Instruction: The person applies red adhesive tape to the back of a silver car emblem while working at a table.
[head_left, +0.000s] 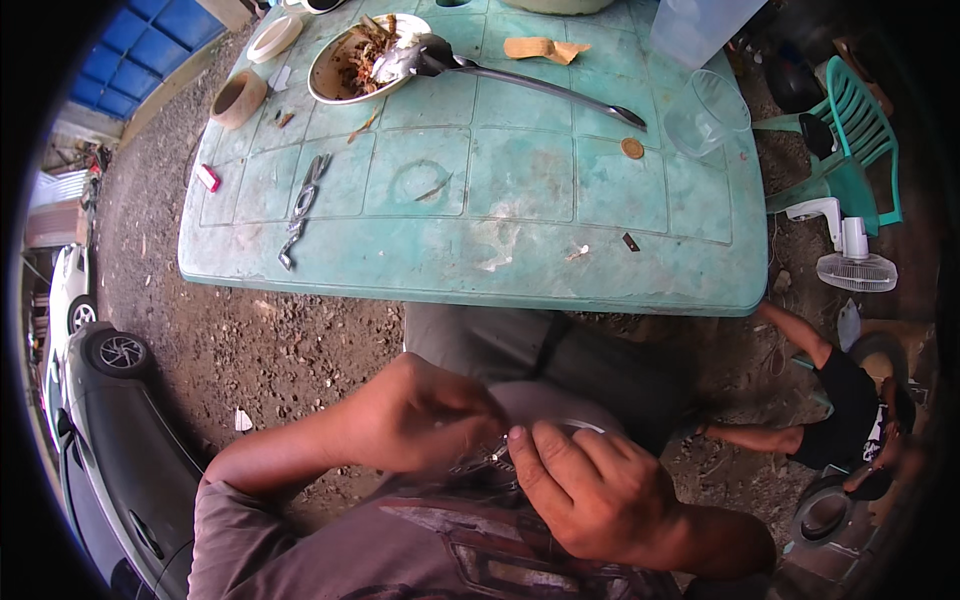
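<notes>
Both of my hands are together in front of my shirt, below the table's near edge. My right hand (592, 484) pinches a small shiny metal piece (499, 454), mostly covered by the fingers. My left hand (427, 412) is blurred, its fingers bent close against the same piece; whether they grip it is hidden. Ahead of me is a worn green plastic table (517, 172). A chrome-coloured piece (304, 206), like badge lettering, lies on its left part. Nearer the right edge are a coin (631, 148) and a small dark flat piece (630, 241).
A bowl of food scraps (322, 71) holds a dark serving spoon (547, 81). Around it are a tape roll (238, 99), a clear cup (705, 116) and a plastic container (697, 30). A green chair (862, 150), a fan (855, 262) and a seated person (832, 412) are at right; cars (120, 442) at left.
</notes>
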